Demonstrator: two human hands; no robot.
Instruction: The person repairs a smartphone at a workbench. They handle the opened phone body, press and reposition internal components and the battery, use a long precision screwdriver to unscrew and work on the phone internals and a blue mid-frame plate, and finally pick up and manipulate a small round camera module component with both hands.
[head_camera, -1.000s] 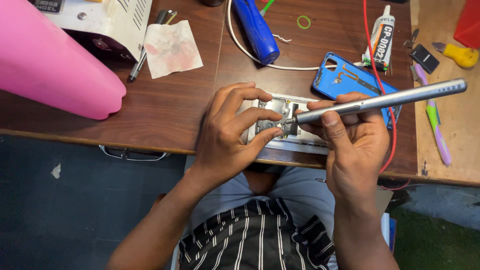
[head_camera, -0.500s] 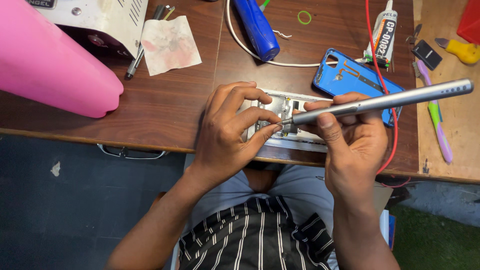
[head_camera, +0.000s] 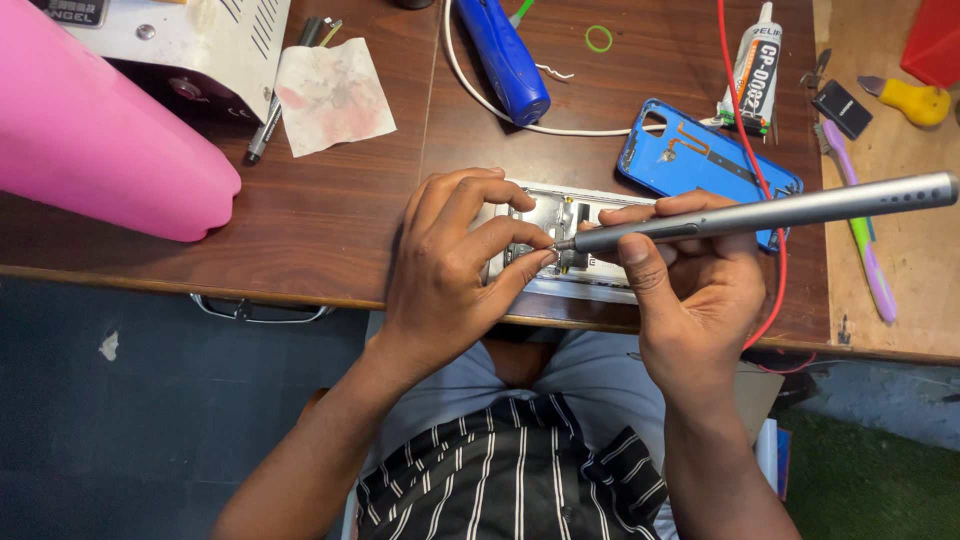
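Dark wood makes up the desk (head_camera: 330, 215), its near edge running across the middle of the view above a dim floor; at 10 o'clock a big pink rounded shape (head_camera: 100, 150) lies beside a white metal box (head_camera: 200, 45), with a stained paper scrap (head_camera: 335, 95) just right of them; at 12 o'clock sits a blue handled tool (head_camera: 505, 55) with a white cable looped round it. At the centre the left hand (head_camera: 450, 270) has its fingers curled together, thumb and forefinger tip pinched at the tip of the driver, pressing on the opened phone body (head_camera: 575, 240) at the desk's near edge; the right hand (head_camera: 690, 285) is clamped on a long grey pen-shaped screwdriver (head_camera: 760, 212), which slants toward 3 o'clock. Against half a second ago the driver's tail sits slightly lower and the hands have hardly shifted, so work at that one spot seems to be continuing. At 1 o'clock lie a blue phone back cover (head_camera: 700, 155) and a glue tube (head_camera: 757, 65); a red wire (head_camera: 765, 190) crosses them.
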